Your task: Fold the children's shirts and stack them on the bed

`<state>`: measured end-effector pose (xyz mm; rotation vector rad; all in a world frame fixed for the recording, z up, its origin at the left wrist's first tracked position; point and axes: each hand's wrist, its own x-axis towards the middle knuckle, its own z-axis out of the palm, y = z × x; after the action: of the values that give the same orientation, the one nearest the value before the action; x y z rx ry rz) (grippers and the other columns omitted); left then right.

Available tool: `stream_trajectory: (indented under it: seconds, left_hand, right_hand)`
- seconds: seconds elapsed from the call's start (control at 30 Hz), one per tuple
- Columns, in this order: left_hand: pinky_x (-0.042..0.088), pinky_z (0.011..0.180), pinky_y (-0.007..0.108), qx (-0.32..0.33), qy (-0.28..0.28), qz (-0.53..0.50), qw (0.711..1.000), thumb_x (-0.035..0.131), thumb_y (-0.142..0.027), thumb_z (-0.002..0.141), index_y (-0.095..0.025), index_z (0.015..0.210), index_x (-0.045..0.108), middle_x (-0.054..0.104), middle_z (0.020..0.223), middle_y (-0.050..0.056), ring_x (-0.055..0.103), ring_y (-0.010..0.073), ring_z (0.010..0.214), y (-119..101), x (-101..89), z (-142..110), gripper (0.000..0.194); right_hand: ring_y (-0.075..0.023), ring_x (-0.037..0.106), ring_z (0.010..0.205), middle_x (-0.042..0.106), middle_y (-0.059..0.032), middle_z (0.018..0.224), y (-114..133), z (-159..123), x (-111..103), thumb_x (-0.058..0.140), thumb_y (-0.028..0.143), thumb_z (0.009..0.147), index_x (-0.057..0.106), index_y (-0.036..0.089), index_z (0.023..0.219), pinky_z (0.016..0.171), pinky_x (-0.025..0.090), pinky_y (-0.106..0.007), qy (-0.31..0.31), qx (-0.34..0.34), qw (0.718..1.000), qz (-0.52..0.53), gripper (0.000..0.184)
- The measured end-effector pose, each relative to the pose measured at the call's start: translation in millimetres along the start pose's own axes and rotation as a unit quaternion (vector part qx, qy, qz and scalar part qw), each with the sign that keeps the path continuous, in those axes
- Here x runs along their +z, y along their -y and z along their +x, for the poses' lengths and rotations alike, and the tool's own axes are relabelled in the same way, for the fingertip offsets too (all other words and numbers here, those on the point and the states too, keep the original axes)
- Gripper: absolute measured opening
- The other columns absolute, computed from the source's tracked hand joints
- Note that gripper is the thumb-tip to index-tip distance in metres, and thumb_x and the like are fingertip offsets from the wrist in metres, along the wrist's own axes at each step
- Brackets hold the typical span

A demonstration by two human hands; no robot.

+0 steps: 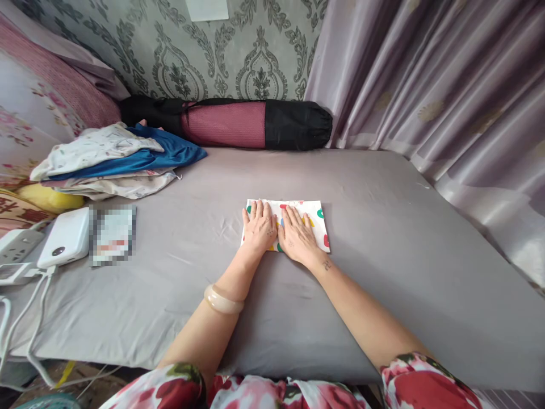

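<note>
A white cloth with colourful printed shapes [320, 227] lies folded into a flat rectangle on the grey sheet [366, 193]. My left hand [259, 227] rests palm down on its left part, fingers stretched out and pointing away from me. Beside it, my right hand [297, 233] lies flat on the middle of the cloth, fingers extended. The two hands nearly meet at the thumbs. Both palms cover much of the print, and the cloth's right end shows past my right hand.
A black and pink rolled bag [223, 125] lies along the wall. At left are piled clothes [128, 156], a white power bank [66, 237] with cables, a power strip [19, 245] and a blurred flat item [113, 234]. A curtain [426, 85] hangs at right.
</note>
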<state>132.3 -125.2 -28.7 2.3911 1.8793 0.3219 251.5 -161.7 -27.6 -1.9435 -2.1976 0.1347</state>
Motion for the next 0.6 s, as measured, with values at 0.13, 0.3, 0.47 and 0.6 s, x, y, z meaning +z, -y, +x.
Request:
stream_trajectory:
  seconds: [0.13, 0.3, 0.47, 0.6]
  left_hand:
    - [0.012, 0.12, 0.052, 0.045, -0.037, -0.004, 0.998, 0.021, -0.033, 0.1, -0.014, 0.148, 0.037, 0.03, 0.158, 0.011, 0.017, 0.0267, 0.149, -4.3, -4.0, 3.6, 0.054]
    - [0.018, 0.118, 0.054, 0.068, 0.027, 0.005, 0.997, 0.02, -0.039, 0.101, -0.019, 0.146, 0.041, 0.037, 0.155, 0.009, 0.023, 0.0294, 0.147, -2.7, 3.1, 7.9, 0.054]
    - [0.018, 0.118, 0.053, 0.049, 0.029, 0.007, 0.998, 0.02, -0.043, 0.1, -0.017, 0.147, 0.039, 0.034, 0.157, 0.01, 0.023, 0.0302, 0.147, 0.5, 8.3, 13.8, 0.056]
    - [0.02, 0.117, 0.052, 0.036, 0.033, 0.012, 0.999, 0.022, -0.044, 0.1, -0.014, 0.146, 0.038, 0.035, 0.155, 0.014, 0.026, 0.0301, 0.145, 10.0, 2.4, 25.5, 0.057]
  right_hand:
    - [-0.0251, 0.012, 0.149, 0.018, -0.0121, 0.161, -9.6, 6.3, -7.6, 0.023, 0.029, 0.1, 0.029, 0.009, 0.152, 0.12, 0.007, -0.048, -0.045, 0.012, 0.999, -0.017, 0.057]
    - [-0.0246, 0.018, 0.148, 0.029, -0.0104, 0.158, -21.2, 10.7, -0.9, 0.019, 0.032, 0.101, 0.034, 0.012, 0.151, 0.119, 0.012, -0.049, -0.003, 0.037, 0.999, -0.006, 0.056]
    - [-0.0258, 0.018, 0.148, 0.027, -0.0117, 0.159, -24.6, 14.3, 4.7, 0.019, 0.036, 0.101, 0.033, 0.01, 0.151, 0.119, 0.012, -0.048, -0.007, 0.055, 0.998, -0.006, 0.058]
    - [-0.0291, 0.02, 0.147, 0.025, -0.0176, 0.158, -30.5, 20.6, 3.8, 0.024, 0.04, 0.1, 0.031, 0.002, 0.15, 0.118, 0.014, -0.047, 0.005, 0.098, 0.995, -0.017, 0.062]
